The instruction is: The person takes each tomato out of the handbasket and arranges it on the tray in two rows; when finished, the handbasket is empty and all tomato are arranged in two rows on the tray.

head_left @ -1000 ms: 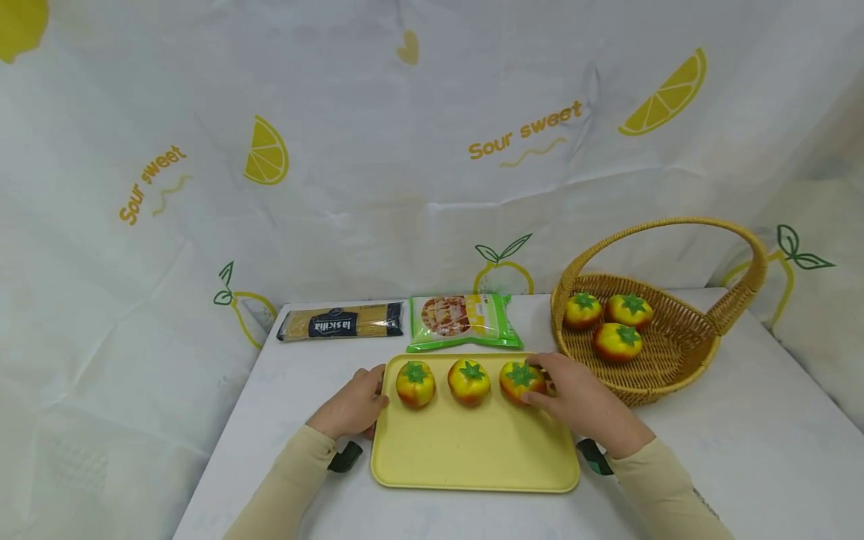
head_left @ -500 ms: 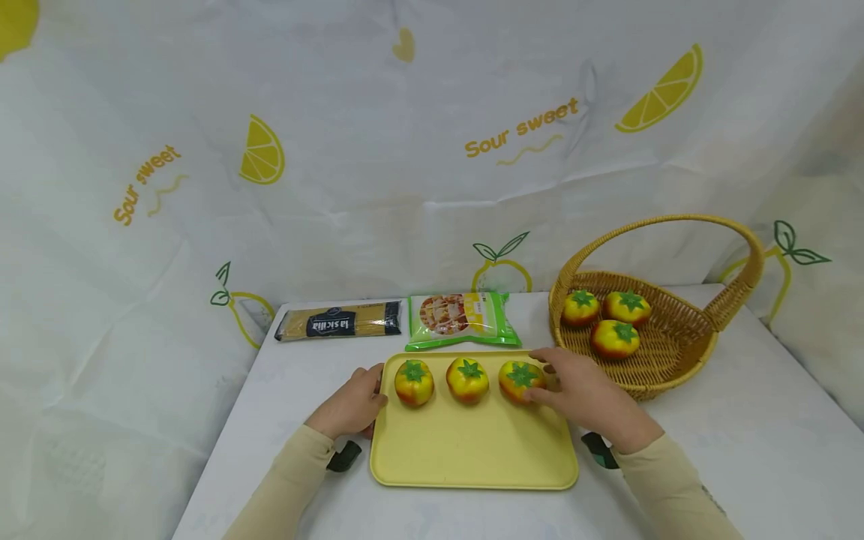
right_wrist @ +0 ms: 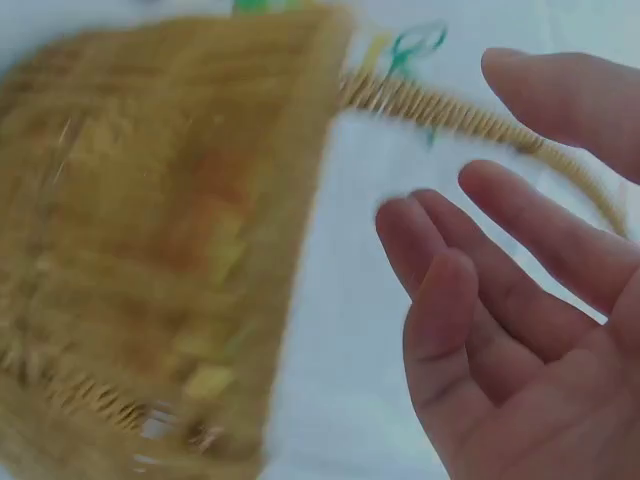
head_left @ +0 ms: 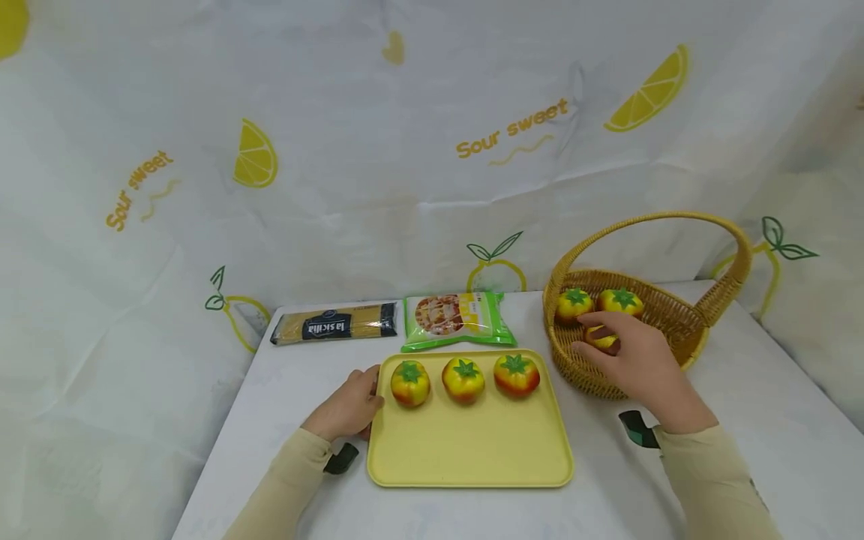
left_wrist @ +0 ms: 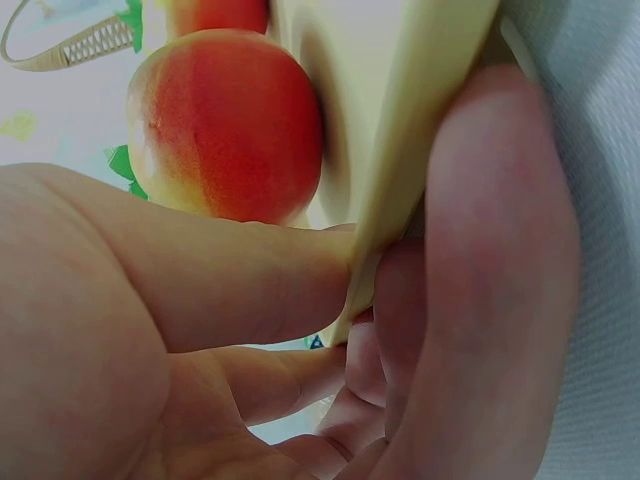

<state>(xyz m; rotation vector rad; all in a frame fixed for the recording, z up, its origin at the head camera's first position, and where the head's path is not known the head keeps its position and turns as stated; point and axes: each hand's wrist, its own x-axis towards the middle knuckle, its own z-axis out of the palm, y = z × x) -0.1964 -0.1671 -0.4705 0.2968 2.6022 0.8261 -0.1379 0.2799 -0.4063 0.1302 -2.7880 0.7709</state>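
Note:
My left hand (head_left: 348, 405) holds the left rim of a pale yellow tray (head_left: 472, 457); in the left wrist view the thumb lies over the rim and fingers are under it. Along the tray's far side sit a left fruit (head_left: 410, 384), a middle fruit (head_left: 463, 380) and a right fruit (head_left: 517, 376), tomato-like, yellow and red with green star-shaped tops. My right hand (head_left: 644, 367) hovers at the wicker basket (head_left: 587, 379), fingers apart and holding nothing. Similar fruits (head_left: 620, 301) lie in the basket, one partly hidden behind that hand.
Behind the tray lie a spaghetti packet (head_left: 334, 324) and a green-edged food bag (head_left: 455, 321). The basket's tall handle (head_left: 675, 216) arches above its bowl. A white printed cloth (head_left: 378, 165) hangs at the table's back edge.
My right hand has left the right fruit on the tray and moved right to the basket. The left hand has stayed on the tray's rim. The view has shifted slightly.

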